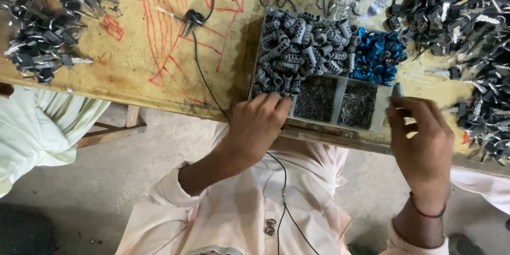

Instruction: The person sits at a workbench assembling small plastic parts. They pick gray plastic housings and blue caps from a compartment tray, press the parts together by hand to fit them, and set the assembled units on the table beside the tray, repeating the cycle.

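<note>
A divided grey tray [380, 118] sits at the table's near edge. It holds grey ribbed plastic parts [300, 48], blue ring parts [378, 56] and two small compartments of fine dark pins [315, 101]. My left hand [257, 123] rests fingers-down on the grey parts at the tray's near left corner; whether it grips one is hidden. My right hand [419, 138] is closed on a small grey metal piece [398, 90] just right of the tray.
Piles of dark metal-and-plastic parts lie at the right [467, 16] and far left [45, 18] of the yellow table [143, 58], which has red scribbles. A thin black cable [204, 77] runs off the table edge. Another person's pale sleeve [37, 127] is at left.
</note>
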Demonstrator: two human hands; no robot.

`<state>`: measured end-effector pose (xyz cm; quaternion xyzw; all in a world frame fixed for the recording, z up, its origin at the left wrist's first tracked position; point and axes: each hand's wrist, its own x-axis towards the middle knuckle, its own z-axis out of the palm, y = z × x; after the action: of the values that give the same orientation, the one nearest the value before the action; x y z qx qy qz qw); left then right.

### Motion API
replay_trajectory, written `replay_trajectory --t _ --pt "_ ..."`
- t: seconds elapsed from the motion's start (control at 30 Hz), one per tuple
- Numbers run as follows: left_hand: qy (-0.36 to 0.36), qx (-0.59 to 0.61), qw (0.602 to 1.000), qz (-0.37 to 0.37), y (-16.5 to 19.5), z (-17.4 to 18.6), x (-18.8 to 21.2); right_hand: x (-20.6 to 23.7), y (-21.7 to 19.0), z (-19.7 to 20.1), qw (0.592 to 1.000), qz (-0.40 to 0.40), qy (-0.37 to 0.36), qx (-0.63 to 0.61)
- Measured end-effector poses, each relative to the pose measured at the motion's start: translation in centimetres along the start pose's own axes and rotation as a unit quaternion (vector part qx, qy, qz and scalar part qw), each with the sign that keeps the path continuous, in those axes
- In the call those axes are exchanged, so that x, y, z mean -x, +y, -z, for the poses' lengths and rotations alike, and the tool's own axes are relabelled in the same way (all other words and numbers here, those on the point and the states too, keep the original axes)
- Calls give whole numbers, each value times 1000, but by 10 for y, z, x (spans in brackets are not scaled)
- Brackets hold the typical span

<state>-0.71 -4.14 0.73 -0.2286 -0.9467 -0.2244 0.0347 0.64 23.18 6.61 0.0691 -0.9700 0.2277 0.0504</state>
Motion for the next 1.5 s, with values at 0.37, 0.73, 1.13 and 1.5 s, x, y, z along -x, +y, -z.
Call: replay_trajectory --t 0.37,0.73,1.13,1.5 --pt "-72 -89 992 -54 -3 -2 -11 -39 -33 -55 960 206 -168 92" --pt "48 135 990 -16 2 2 2 -25 -25 -49 980 100 -161 -68" --pt "52 210 976 15 -1 5 9 -24 -36 -52 988 55 -79 -121" --pt "115 375 915 91 11 -1 14 -5 -27 -72 907 -72 -102 -402"
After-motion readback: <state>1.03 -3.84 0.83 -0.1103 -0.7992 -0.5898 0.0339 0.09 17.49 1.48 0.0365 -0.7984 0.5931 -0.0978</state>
